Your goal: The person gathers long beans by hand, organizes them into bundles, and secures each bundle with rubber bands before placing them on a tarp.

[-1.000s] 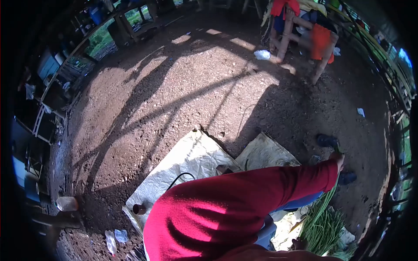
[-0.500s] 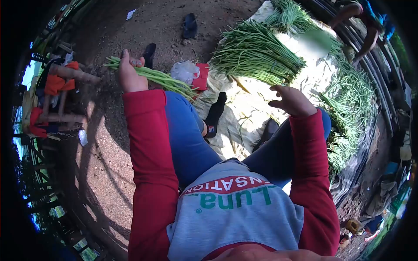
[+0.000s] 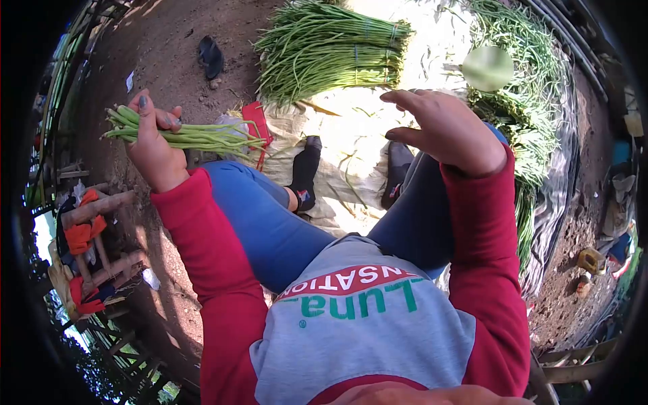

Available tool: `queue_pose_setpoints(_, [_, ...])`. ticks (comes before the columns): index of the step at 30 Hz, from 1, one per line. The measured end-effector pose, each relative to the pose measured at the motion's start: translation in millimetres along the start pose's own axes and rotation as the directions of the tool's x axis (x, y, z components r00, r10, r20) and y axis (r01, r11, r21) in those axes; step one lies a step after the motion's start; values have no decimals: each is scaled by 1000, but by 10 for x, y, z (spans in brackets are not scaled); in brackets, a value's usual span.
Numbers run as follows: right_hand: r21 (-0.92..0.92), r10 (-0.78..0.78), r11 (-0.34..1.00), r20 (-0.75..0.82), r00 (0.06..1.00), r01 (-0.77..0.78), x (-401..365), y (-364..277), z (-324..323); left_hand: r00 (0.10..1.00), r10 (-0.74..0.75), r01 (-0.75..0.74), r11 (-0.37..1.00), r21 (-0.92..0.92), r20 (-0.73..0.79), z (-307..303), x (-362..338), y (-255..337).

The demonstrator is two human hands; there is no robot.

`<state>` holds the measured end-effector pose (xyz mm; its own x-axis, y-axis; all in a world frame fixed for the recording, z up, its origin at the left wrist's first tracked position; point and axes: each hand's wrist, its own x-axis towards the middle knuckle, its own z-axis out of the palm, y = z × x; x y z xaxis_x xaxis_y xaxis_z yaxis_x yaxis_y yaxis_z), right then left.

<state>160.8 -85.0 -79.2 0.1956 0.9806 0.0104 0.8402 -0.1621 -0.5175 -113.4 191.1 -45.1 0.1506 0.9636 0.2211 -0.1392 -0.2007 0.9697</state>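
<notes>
On dirt floor (image 3: pixel 169 47): pale sheet (image 3: pixel 351 125), bean bundles (image 3: pixel 331 47); perhaps bamboo fence (image 3: pixel 48 121).

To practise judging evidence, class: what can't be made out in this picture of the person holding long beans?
- Head view: how many beans the bean bunch holds; the left hand wraps them and they overlap.
- Head view: what lies behind the blurred green patch.
- Head view: the scene's edges, cut off by the dark lens rim.
</notes>
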Motion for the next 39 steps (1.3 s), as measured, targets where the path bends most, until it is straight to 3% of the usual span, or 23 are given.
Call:
queue_pose_setpoints(3, [10,-36,999,-27,999,36,-80,55,20,998,6,-5,1000,-17,59,162,2,14])
queue_pose_setpoints(8, [-29,30,999,-24,999,-31,-139,43,63,996,48,-40,993,-112,70,155,69,72])
queue_pose_setpoints(10, [-141,148,982,151,977,-127,-147,-30,147,987,156,-159,984,-83,-42,148,7,136])
queue_pose_setpoints(13, [-207,171,972,319,932,-108,-132,-142,408,972,223,-228,970,-83,-71,40,-76,274])
queue_pose_setpoints(16, [-72,57,997,463,885,-27,-163,-175,681,950,291,-298,953,-48,-114,-221,-145,481])
queue_pose_setpoints(18, [-67,19,998,522,853,19,-211,-96,861,956,294,-294,955,-23,7,-535,-212,626])
queue_pose_setpoints(20, [-132,64,991,577,814,16,-238,-81,867,942,335,-329,936,124,-29,-852,-325,780])
queue_pose_setpoints(23, [-120,52,993,592,804,24,-281,13,855,986,166,-164,922,352,24,-1297,-522,1027])
queue_pose_setpoints(24, [-94,47,996,541,840,4,-305,50,846,985,174,-159,917,366,-8,-1395,-618,1078])
queue_pose_setpoints(26, [-73,37,997,492,870,-1,-308,68,842,1000,10,-4,764,645,-6,-1516,-770,1127])
queue_pose_setpoints(27, [-68,47,998,462,885,-17,-312,70,853,995,-98,93,736,670,-32,-1517,-813,1063])
queue_pose_setpoints(29, [-76,65,996,449,891,-34,-317,86,864,964,-265,177,651,738,2,-1505,-823,670])
queue_pose_setpoints(30, [-87,70,996,443,894,-35,-317,68,867,968,-199,6,631,776,154,-1595,-822,235])
queue_pose_setpoints(31, [-111,100,992,466,879,-55,-319,35,872,948,-267,4,549,836,170,-1551,-863,-152])
queue_pose_setpoints(33, [-142,126,988,484,866,-64,-330,-49,871,828,-531,-20,299,954,183,-1432,-983,-1013])
queue_pose_setpoints(35, [-143,146,986,488,861,-86,-328,-87,884,706,-702,25,152,988,90,-1351,-1195,-2001])
queue_pose_setpoints(37, [-131,136,988,490,861,-81,-320,-124,907,703,-710,48,109,993,44,-1420,-1449,-3085])
queue_pose_setpoints(39, [-191,175,977,496,851,-90,-292,-133,960,697,-715,168,85,982,-57,-1308,-1526,-3429])
